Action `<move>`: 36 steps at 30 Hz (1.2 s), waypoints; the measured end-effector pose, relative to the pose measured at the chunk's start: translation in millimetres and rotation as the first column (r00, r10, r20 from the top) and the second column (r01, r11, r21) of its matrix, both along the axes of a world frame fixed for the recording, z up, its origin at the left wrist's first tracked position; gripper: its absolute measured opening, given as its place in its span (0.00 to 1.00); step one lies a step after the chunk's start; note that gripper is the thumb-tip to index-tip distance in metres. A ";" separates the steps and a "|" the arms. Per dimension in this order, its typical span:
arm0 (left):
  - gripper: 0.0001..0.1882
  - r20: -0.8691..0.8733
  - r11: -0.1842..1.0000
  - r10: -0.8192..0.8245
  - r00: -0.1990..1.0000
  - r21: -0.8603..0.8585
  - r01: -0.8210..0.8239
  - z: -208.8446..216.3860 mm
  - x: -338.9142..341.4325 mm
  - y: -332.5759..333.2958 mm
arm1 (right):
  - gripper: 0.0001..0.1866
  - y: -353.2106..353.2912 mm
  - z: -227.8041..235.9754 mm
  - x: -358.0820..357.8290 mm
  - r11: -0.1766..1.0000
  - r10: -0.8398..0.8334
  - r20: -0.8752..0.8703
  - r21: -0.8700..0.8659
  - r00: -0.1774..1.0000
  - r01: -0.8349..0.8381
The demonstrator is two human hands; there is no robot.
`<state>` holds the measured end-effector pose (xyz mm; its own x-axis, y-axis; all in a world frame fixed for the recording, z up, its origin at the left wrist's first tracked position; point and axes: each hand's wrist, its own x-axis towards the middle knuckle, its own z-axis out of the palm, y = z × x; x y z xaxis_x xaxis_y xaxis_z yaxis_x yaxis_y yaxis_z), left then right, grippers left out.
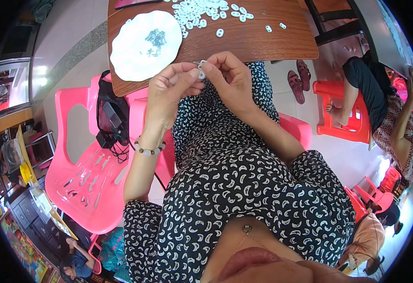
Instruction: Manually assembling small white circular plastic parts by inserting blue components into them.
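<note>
Just in front of the table's near edge, my left hand [174, 84] and my right hand [231, 84] meet, fingertips pinched together. Between them is a small white oval piece with two holes [202, 74]. A thin, dark, pin-like bit seems to stick out at the fingertips, too small to make out. To the left of my hands lies a white scalloped plate [126, 60] bearing a heap of tiny grey metal bits [155, 38]. Many similar white two-hole pieces [197, 12] are piled at the far side. One loose piece [220, 32] sits nearer.
The brown wooden table [258, 45] ends right by my hands. On my left, a pink plastic chair [81, 188] carries a black bag with a cable [114, 113]. To the right are sandals [296, 87], a red stool [329, 118] and a seated person [397, 118].
</note>
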<state>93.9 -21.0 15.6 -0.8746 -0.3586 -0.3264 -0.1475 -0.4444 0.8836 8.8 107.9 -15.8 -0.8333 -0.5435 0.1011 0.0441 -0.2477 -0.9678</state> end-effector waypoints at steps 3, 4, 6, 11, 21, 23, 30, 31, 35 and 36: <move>0.11 0.037 0.987 0.009 0.999 0.159 -0.015 -5.8 0.4 2.0 | 0.05 -1.5 2.1 4.9 0.995 -0.092 -0.139 0.036 0.986 0.098; 0.11 0.037 0.985 -0.017 0.999 0.171 0.011 -7.5 0.7 2.1 | 0.05 -1.6 1.7 4.7 0.995 -0.091 -0.140 0.035 0.986 0.097; 0.11 0.058 0.979 -0.056 0.997 0.197 0.043 -6.1 2.4 0.2 | 0.05 -1.1 0.5 4.0 0.973 -0.137 -0.422 0.114 0.896 0.202; 0.12 0.069 0.962 -0.092 0.993 0.263 0.071 -5.6 4.2 -2.1 | 0.05 -3.5 -3.2 1.8 0.972 -0.156 -0.533 0.069 0.832 0.226; 0.13 0.036 0.965 0.070 0.997 0.251 -0.076 -1.7 0.3 -3.7 | 0.07 2.2 4.1 -6.9 0.997 0.071 0.114 -0.047 0.991 -0.066; 0.13 0.033 0.965 0.077 0.996 0.249 -0.083 -4.1 1.0 -7.4 | 0.06 3.9 7.1 -9.0 0.994 0.095 0.127 -0.063 0.987 -0.088; 0.14 0.037 0.977 0.065 0.997 0.201 -0.071 -7.8 1.6 -7.7 | 0.06 9.9 1.7 -10.5 0.987 0.161 0.091 0.000 0.983 -0.162; 0.14 0.042 0.978 0.071 0.997 0.196 -0.078 -7.3 0.9 -7.0 | 0.06 10.0 0.4 -10.3 0.987 0.160 0.093 0.000 0.983 -0.160; 0.14 0.043 0.977 0.075 0.996 0.198 -0.082 -6.6 -1.0 -5.4 | 0.06 9.1 -2.4 -9.2 0.992 0.121 0.051 0.029 0.991 -0.122; 0.14 0.046 0.978 0.078 0.996 0.192 -0.085 -6.4 -1.2 -5.0 | 0.06 8.9 -2.4 -8.8 0.994 0.109 0.043 0.026 0.993 -0.110</move>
<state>92.7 -26.0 9.2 -0.8306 -0.3552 -0.4289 -0.1356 -0.6180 0.7744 0.0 116.8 -18.2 -0.7719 -0.6336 0.0511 0.1099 -0.2121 -0.9710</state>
